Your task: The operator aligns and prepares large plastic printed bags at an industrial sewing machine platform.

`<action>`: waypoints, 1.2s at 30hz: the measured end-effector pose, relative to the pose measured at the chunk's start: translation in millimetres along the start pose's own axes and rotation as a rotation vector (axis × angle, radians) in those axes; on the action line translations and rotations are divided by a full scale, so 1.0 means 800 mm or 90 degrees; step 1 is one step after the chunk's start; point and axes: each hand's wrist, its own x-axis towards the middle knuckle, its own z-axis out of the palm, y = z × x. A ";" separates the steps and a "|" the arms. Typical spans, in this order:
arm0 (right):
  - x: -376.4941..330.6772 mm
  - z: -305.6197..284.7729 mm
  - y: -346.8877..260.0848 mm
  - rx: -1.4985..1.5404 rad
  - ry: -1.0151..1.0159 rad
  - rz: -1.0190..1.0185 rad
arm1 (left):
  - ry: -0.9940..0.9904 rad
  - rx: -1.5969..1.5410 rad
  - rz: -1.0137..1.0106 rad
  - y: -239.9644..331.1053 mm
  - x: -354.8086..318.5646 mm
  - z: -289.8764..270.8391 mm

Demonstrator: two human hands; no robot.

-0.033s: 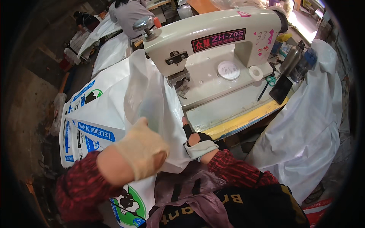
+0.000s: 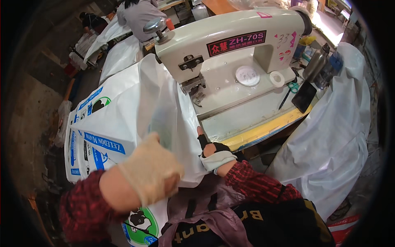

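A white woven sack (image 2: 123, 119) with blue and green print is draped over the left end of a cream sewing machine (image 2: 230, 45), its fold rising beside the presser foot (image 2: 195, 88). My left hand (image 2: 150, 171), in a beige glove, grips the sack's near side with curled fingers. My right hand (image 2: 210, 150), in a black fingerless glove with a white wristband, pinches the sack's right edge just in front of the machine bed (image 2: 247, 111).
A white tape roll (image 2: 277, 78), green-handled scissors (image 2: 293, 86), a black phone (image 2: 304, 96) and a metal bottle (image 2: 314, 64) lie on the table's right. White sacks (image 2: 329, 144) hang at the right. Another person (image 2: 138, 14) works behind with more sacks (image 2: 119, 53).
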 end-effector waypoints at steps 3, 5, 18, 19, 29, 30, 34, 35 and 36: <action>0.029 -0.013 -0.011 -0.018 0.002 0.012 | -0.017 -0.222 0.075 0.041 -0.011 0.021; 0.054 -0.022 -0.019 -0.020 0.017 0.038 | -0.070 -0.263 0.063 0.060 0.027 0.069; 0.028 -0.030 -0.012 0.403 0.232 -0.031 | 0.272 -0.214 -0.039 0.095 0.096 0.175; 0.027 -0.028 -0.013 0.541 0.189 0.054 | 0.274 -0.217 -0.034 0.096 0.097 0.177; 0.041 -0.006 0.024 0.223 0.139 -0.001 | 0.403 -0.260 -0.017 0.083 0.063 0.168; 0.042 -0.003 0.033 -0.004 0.187 -0.185 | 0.484 -0.317 -0.024 0.078 0.052 0.159; 0.042 -0.030 0.003 1.048 -0.013 0.154 | 0.377 -0.233 -0.203 0.073 0.020 0.153; 0.046 -0.028 -0.001 0.999 0.010 0.197 | 0.427 -0.196 -0.196 0.073 0.015 0.155; 0.046 -0.030 -0.005 0.998 0.009 0.196 | 0.427 -0.196 -0.197 0.072 0.012 0.156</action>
